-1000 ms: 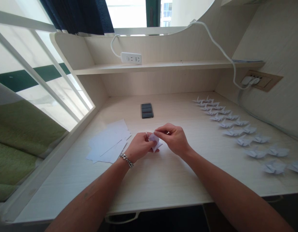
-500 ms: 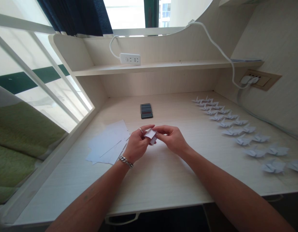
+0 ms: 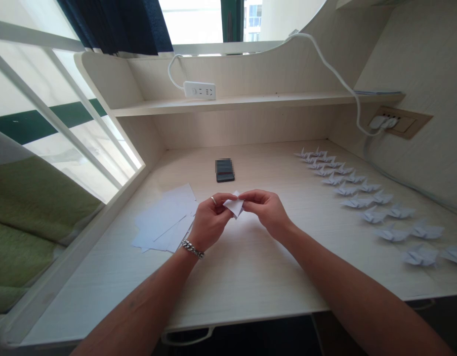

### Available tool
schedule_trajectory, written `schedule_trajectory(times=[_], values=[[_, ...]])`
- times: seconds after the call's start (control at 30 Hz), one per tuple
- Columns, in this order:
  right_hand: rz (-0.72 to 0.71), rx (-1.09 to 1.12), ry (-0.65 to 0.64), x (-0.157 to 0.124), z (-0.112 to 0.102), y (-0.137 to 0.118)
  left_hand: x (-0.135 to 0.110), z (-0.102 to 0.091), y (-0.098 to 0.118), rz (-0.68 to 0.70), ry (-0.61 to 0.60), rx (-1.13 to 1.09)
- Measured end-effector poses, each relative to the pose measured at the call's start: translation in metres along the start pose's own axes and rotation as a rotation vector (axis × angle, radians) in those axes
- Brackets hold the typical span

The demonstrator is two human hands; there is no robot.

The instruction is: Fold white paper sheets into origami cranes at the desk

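Note:
A small, partly folded piece of white paper (image 3: 234, 204) is held just above the desk, between both hands. My left hand (image 3: 208, 223), with a ring and a chain bracelet, pinches its left side with closed fingers. My right hand (image 3: 268, 211) pinches its right side the same way. A loose pile of flat white sheets (image 3: 164, 218) lies on the desk just left of my left hand.
Two rows of several folded paper cranes (image 3: 365, 201) run along the right of the pale wooden desk (image 3: 250, 277). A dark phone (image 3: 225, 170) lies behind the hands. A power strip (image 3: 199, 90) sits on the shelf, its cable running to a wall socket (image 3: 389, 121).
Both hands have lifted the folded paper slightly and turned it; it now sits higher between the fingertips, with a pointed corner showing upward.

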State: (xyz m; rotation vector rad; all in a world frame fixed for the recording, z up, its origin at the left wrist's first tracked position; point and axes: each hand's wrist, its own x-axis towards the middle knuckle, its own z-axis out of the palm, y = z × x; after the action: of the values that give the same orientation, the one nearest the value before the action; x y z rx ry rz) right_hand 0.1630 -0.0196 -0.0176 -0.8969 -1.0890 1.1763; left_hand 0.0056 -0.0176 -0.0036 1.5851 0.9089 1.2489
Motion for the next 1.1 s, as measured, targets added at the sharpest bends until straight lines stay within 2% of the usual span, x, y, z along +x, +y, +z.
schedule_trajectory(times=[0.17,0.37,0.53,0.67,0.8,1.1], values=[[0.073,0.052,-0.062,0.000,0.000,-0.001,0.000,0.000,0.001,-0.004,0.013,0.069],[0.007,0.005,0.016,0.001,0.000,0.003,0.001,0.000,0.000,-0.015,0.005,0.093],[-0.007,-0.053,-0.050,0.000,0.000,0.005,0.000,-0.001,-0.002,-0.020,0.032,0.088],[-0.007,-0.084,-0.036,0.001,0.000,0.005,0.000,0.000,-0.002,-0.089,-0.033,-0.077],[0.042,-0.018,-0.017,0.001,0.000,0.002,0.001,-0.002,-0.003,-0.158,-0.085,-0.256],[0.113,0.000,-0.041,-0.002,0.003,-0.006,0.004,-0.005,-0.003,-0.274,-0.063,-0.412]])
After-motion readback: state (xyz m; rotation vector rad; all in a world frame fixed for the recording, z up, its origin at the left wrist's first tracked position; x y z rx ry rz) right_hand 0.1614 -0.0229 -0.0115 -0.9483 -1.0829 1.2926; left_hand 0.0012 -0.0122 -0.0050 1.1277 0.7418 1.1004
